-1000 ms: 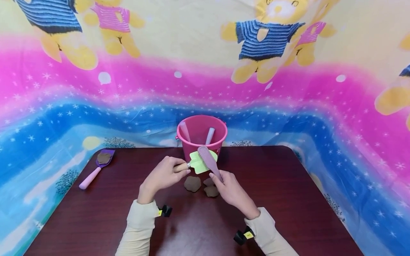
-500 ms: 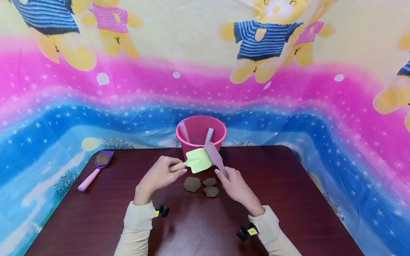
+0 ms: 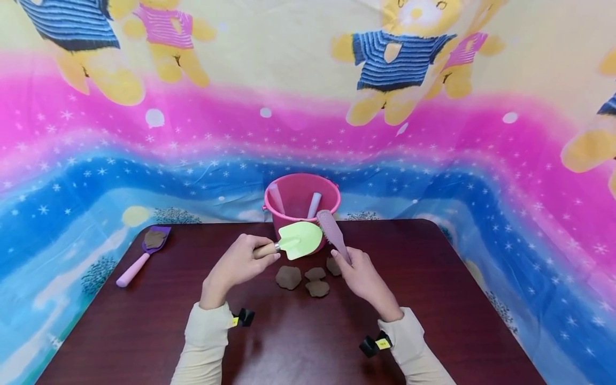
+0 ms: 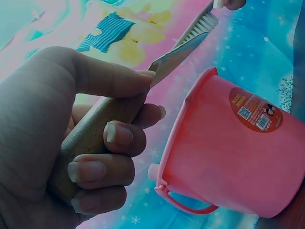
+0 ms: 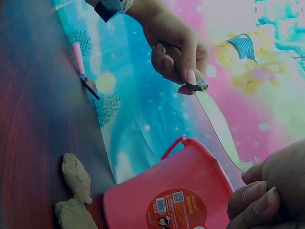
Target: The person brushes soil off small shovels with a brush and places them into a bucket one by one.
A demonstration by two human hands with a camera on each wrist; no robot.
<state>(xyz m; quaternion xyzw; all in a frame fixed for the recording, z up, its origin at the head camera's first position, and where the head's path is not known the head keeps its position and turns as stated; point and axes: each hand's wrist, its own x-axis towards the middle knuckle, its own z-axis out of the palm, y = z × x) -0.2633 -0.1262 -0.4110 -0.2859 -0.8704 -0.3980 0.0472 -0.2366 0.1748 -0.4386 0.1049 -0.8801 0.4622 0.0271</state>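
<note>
My left hand (image 3: 238, 264) grips the wooden handle of a small trowel with a light green blade (image 3: 300, 239), held level above the table in front of the pink bucket (image 3: 298, 198). Curled fingers around that handle (image 4: 102, 121) show in the left wrist view. In my right hand (image 3: 361, 275) is a purple brush (image 3: 331, 229), its pale bristles (image 4: 202, 26) turned toward the trowel's rounded tip. The right wrist view hides most of the brush. Below the tools lie several flat brown clay-like lumps (image 3: 289, 277) on the table.
Two light handles, one of them a lilac handle (image 3: 315, 205), stick up inside the bucket at the table's back edge. A purple shovel (image 3: 135, 270) with a brown lump (image 3: 155, 239) on its blade lies at the far left. Printed cloth (image 3: 231, 133) hangs behind the table.
The brush has moved right, from across the middle of the trowel blade to its tip. My left hand has shifted slightly left with the trowel. More brown lumps show below.
</note>
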